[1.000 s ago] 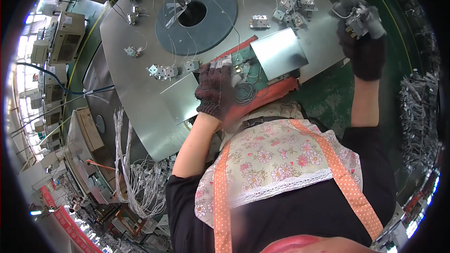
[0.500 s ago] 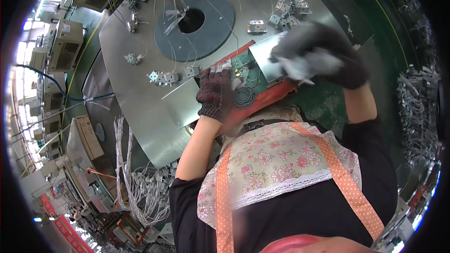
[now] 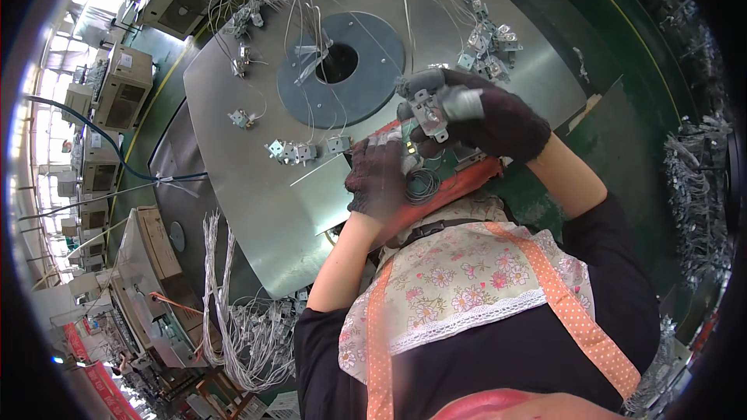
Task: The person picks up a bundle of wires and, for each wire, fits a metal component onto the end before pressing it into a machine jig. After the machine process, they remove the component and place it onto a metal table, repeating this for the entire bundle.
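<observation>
Right hand [image 3: 498, 120]: fingers are gripping a metal fitting [image 3: 429, 115] over the worktop [image 3: 241, 179]. Left hand [image 3: 378, 173]: is resting beside coiled wire [image 3: 423, 194]; cannot tell fingers' hold.

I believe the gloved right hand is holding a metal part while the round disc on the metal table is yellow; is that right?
Not quite: the head view shows the round disc on the metal table is blue-grey; the gloved right hand does hold a metal part.

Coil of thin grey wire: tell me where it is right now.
In the head view, the wire coil lies just right of centre, immediately right of the gloved left hand and by the red strip.
</observation>
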The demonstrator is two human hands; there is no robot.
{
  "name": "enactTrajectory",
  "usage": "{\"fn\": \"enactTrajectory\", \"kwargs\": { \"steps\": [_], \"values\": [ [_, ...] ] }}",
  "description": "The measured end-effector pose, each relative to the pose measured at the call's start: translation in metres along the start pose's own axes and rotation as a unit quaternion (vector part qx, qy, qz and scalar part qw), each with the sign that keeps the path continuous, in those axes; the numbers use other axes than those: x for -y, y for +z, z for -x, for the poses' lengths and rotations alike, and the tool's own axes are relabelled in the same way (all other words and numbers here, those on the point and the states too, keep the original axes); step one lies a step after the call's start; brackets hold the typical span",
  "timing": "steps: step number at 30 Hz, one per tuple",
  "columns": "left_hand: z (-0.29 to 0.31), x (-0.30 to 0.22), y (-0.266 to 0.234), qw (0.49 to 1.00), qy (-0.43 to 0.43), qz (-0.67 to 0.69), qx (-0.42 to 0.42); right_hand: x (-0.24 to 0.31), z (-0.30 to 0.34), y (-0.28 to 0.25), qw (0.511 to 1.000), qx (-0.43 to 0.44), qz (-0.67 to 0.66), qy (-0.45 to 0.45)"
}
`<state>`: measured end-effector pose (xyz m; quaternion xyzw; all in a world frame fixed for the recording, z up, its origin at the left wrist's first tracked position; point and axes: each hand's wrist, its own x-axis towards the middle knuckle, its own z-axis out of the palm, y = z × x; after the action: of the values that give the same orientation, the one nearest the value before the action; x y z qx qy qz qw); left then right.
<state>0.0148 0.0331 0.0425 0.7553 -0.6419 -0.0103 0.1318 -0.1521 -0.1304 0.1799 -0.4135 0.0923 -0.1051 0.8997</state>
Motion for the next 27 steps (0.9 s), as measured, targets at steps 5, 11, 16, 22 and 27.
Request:
{"fn": "enactTrajectory", "kwargs": {
  "steps": [5,11,16,22,27],
  "values": [
    [-0.002,0.000,-0.011,0.995,0.007,0.103,-0.008,0.000,0.007,0.007,0.999,0.014,0.001,-0.043],
    [-0.019,-0.002,-0.028,0.976,-0.060,0.204,-0.041,-0.013,0.007,0.004,0.998,-0.032,0.011,-0.051],
    [-0.051,0.023,-0.038,0.967,-0.125,0.221,0.029,-0.019,0.005,0.004,0.996,-0.055,0.052,-0.054],
    [-0.090,0.064,-0.040,0.952,-0.184,0.112,0.219,-0.030,-0.001,-0.003,0.992,-0.086,0.076,-0.048],
    [-0.080,0.098,-0.015,0.959,-0.197,-0.031,0.202,-0.033,-0.005,-0.011,0.987,-0.113,0.112,-0.028]
  ]
}}
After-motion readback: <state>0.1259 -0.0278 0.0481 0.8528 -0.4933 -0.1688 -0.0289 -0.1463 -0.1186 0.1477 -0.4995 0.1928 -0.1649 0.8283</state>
